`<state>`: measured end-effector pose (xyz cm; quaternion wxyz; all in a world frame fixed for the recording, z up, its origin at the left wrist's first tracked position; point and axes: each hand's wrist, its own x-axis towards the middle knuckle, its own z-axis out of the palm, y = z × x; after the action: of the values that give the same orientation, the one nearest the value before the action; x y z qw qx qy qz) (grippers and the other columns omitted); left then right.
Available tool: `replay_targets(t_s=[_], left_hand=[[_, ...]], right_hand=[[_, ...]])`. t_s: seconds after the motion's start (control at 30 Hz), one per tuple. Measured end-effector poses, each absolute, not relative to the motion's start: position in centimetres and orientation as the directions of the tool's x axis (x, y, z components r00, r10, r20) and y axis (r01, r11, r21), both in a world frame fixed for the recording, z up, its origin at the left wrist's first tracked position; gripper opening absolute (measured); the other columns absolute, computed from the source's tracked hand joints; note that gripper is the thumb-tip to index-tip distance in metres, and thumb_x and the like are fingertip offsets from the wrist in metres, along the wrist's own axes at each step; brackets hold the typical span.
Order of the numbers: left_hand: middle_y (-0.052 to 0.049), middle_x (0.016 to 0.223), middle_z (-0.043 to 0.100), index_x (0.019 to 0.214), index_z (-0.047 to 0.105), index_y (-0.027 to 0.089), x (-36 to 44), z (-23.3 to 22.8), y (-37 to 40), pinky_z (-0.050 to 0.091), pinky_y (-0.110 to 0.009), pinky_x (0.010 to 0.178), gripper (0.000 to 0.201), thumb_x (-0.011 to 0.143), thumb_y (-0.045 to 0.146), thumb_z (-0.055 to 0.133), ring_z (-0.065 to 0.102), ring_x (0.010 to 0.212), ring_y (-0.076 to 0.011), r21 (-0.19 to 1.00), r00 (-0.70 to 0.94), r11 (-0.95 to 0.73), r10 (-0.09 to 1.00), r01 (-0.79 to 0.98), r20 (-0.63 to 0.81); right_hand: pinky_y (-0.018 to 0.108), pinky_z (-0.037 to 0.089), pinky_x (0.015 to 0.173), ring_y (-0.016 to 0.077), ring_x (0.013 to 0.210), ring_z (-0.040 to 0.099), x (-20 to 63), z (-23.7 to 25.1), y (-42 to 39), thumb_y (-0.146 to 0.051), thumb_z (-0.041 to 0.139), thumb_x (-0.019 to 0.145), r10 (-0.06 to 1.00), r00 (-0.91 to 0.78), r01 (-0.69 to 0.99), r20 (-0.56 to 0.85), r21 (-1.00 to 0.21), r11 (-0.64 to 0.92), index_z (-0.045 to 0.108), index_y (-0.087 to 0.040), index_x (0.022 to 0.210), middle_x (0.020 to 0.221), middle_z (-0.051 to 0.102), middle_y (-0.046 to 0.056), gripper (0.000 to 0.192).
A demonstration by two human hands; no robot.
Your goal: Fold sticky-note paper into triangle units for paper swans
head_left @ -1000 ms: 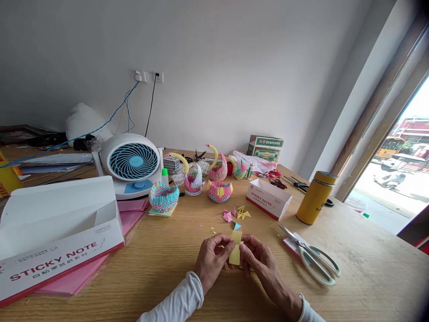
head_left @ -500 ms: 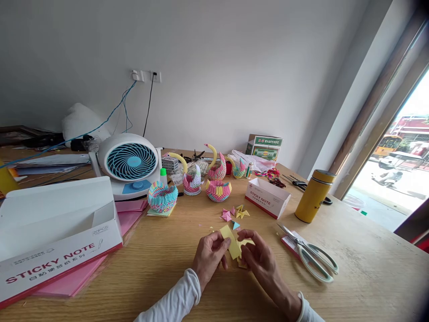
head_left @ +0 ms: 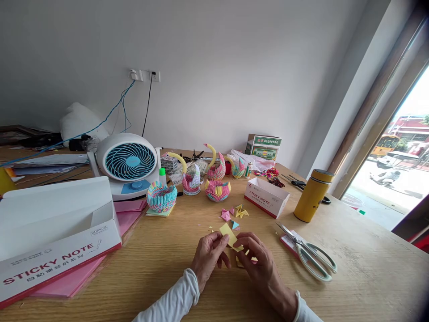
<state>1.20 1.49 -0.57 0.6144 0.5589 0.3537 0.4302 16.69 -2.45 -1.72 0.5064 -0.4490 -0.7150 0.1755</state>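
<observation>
A small yellow paper strip (head_left: 226, 230) is pinched in my left hand (head_left: 208, 255), thumb on top. My right hand (head_left: 259, 259) closes its fingers on the strip's lower right end. Beneath my right hand lie more paper pieces (head_left: 240, 261), mostly covered. Just beyond my hands are folded paper pieces: a pink group (head_left: 226, 214), a yellow group (head_left: 240, 211) and a blue triangle (head_left: 235, 224). Scissors with pale handles (head_left: 311, 255) rest to the right, over a small pink and white pad (head_left: 288, 243).
At left stand an open sticky note box (head_left: 63, 250) and a fan (head_left: 129, 163). Folded-paper swans (head_left: 191, 182) and bowls (head_left: 217, 191) stand farther back. A smaller sticky note box (head_left: 266, 199) and a yellow flask (head_left: 313, 197) are at right on the wooden table (head_left: 365, 268).
My right hand's fingers have come down onto the yellow strip's lower end, where they were raised and apart before. My left hand keeps its pinch.
</observation>
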Motion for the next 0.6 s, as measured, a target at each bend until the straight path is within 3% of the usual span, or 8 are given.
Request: replay_targets(t_s=[0.07,0.17,0.27,0.33,0.4,0.47,0.53,0.6], left_hand=[[-0.002,0.085,0.061,0.094,0.055,0.017,1.1,-0.4,1.2,0.034,-0.018,0.039,0.029,0.084,0.044,0.054,0.059,0.048,-0.0096,0.992,0.340,-0.066,0.935,-0.107,0.099],[-0.009,0.117,0.057,0.116,0.049,0.021,0.8,-0.2,0.5,0.042,-0.020,0.048,0.032,0.085,0.027,0.053,0.059,0.062,-0.0103,0.947,0.208,-0.319,0.928,0.021,0.308],[-0.009,0.118,0.057,0.120,0.052,0.021,0.7,-0.3,0.1,0.046,-0.023,0.058,0.037,0.083,0.016,0.051,0.058,0.070,-0.0130,0.823,0.279,-0.543,0.827,0.167,0.489],[-0.008,0.103,0.062,0.107,0.061,0.019,0.8,-0.4,0.1,0.045,-0.024,0.059,0.025,0.084,0.017,0.052,0.057,0.068,-0.0141,0.761,0.374,-0.605,0.779,0.236,0.503],[-0.005,0.083,0.063,0.086,0.065,0.017,1.0,-0.6,0.2,0.043,-0.024,0.058,0.012,0.085,0.022,0.054,0.055,0.063,-0.0144,0.741,0.419,-0.609,0.774,0.283,0.476],[-0.003,0.069,0.059,0.070,0.063,0.017,1.2,-0.7,0.3,0.041,-0.024,0.056,0.019,0.085,0.027,0.056,0.053,0.060,-0.0141,0.785,0.422,-0.558,0.801,0.269,0.425],[0.000,0.058,0.055,0.063,0.061,0.016,1.3,-0.6,0.5,0.041,-0.023,0.051,0.026,0.083,0.032,0.059,0.051,0.053,-0.0127,0.897,0.426,-0.412,0.849,0.160,0.313],[0.003,0.052,0.052,0.062,0.058,0.016,1.2,-0.4,0.7,0.041,-0.022,0.045,0.030,0.080,0.040,0.063,0.048,0.046,-0.0108,0.986,0.433,-0.162,0.887,-0.027,0.158]], right_hand=[[0.019,0.046,0.049,0.0113,0.065,0.057,16.8,-1.5,-2.5,-0.021,0.056,0.088,0.842,-0.035,0.424,0.539,-0.755,0.501,0.062,-0.019,0.086,0.101,0.058,0.007,0.007],[0.020,0.047,0.048,0.0120,0.066,0.056,16.9,-1.4,-2.4,-0.033,0.060,0.088,0.879,0.052,0.359,0.474,-0.830,0.426,0.063,-0.018,0.080,0.102,0.057,0.008,0.017],[0.019,0.042,0.045,0.0099,0.055,0.048,17.1,-1.9,-2.0,-0.040,0.064,0.085,0.914,0.082,0.270,0.396,-0.892,0.362,0.063,-0.017,0.078,0.076,0.056,0.002,0.025],[0.019,0.037,0.043,0.0085,0.049,0.042,17.2,-2.4,-1.7,-0.043,0.066,0.083,0.933,0.070,0.213,0.354,-0.919,0.332,0.064,-0.016,0.080,0.060,0.048,-0.003,0.027],[0.019,0.034,0.042,0.0076,0.047,0.038,17.2,-2.5,-1.6,-0.044,0.068,0.081,0.942,0.066,0.163,0.329,-0.935,0.315,0.063,-0.016,0.086,0.056,0.045,-0.005,0.029],[0.018,0.034,0.041,0.0072,0.046,0.038,17.0,-2.3,-1.6,-0.046,0.068,0.080,0.948,0.078,0.121,0.307,-0.947,0.297,0.062,-0.017,0.094,0.058,0.047,-0.005,0.033],[0.019,0.036,0.041,0.0073,0.045,0.040,16.8,-1.6,-1.9,-0.048,0.064,0.082,0.953,0.097,0.097,0.286,-0.956,0.277,0.059,-0.018,0.102,0.063,0.049,-0.004,0.036],[0.019,0.039,0.041,0.0073,0.045,0.043,16.7,-1.0,-2.3,-0.047,0.059,0.086,0.949,0.109,0.103,0.296,-0.953,0.285,0.055,-0.020,0.106,0.072,0.054,-0.002,0.034]])
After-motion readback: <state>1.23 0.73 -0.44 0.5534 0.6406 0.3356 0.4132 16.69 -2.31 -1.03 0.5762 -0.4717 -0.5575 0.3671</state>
